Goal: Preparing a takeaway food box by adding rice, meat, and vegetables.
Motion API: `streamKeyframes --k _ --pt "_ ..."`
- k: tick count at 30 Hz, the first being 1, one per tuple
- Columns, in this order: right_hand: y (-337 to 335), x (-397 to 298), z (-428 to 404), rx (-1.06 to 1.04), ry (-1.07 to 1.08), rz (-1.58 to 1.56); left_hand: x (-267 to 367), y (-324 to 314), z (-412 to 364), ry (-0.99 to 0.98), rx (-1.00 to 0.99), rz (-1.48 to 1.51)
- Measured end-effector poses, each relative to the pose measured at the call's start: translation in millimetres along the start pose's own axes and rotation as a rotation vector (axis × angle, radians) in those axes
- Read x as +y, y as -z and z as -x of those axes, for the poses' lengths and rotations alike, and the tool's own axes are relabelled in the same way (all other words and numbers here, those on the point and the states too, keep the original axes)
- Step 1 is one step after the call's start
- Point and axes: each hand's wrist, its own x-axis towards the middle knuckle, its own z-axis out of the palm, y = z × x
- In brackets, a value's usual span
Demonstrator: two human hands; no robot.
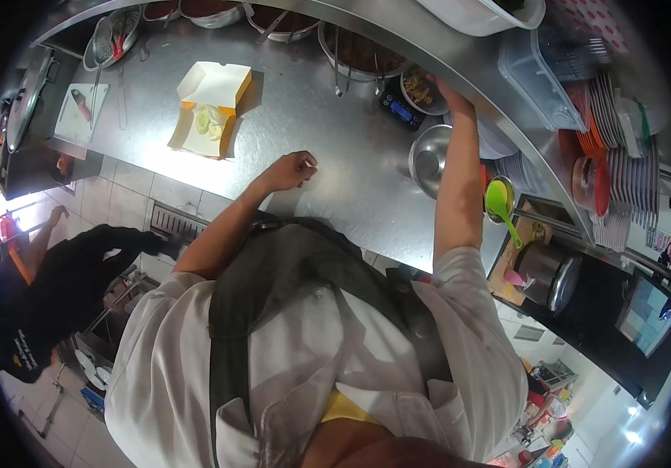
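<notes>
My left hand (pixel 293 171) hovers over the stainless steel counter (pixel 323 134), fingers curled, with nothing visible in it. Ahead and to its left lies an open takeaway carton (pixel 218 83), white inside and yellow outside, lid folded back. Pale shredded vegetable, perhaps cabbage or lettuce (pixel 210 123), sits in its base. My right arm stretches to the far right, where my right hand (pixel 451 93) grips the rim of a metal bowl (pixel 436 105) holding brown food. That bowl is on or beside a black digital scale (pixel 399 110); its underside is hidden. The overhead shelf edge partly covers the hand.
Large pots of sauce (pixel 364 58) with ladles line the back. A steel mixing bowl (pixel 429 161) and green spoon (pixel 500 202) lie near my right arm. A cutting board (pixel 81 111) with a knife is left. A steel shelf (pixel 511 105) overhangs. Another person (pixel 60 292) bends at left.
</notes>
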Motion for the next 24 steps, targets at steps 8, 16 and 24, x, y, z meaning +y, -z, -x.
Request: streamKeyframes --k 8,16,24 --pt "-22 -171 53 0.202 -1.681 -1.57 -30 5 42 -0.01 0.146 0.099" --pt "-71 -94 66 0.798 -1.671 -1.508 -52 15 78 -0.062 0.035 0.092" --pt "-39 -281 135 0.641 -1.686 -1.478 -41 55 99 0.034 -0.137 -0.061"
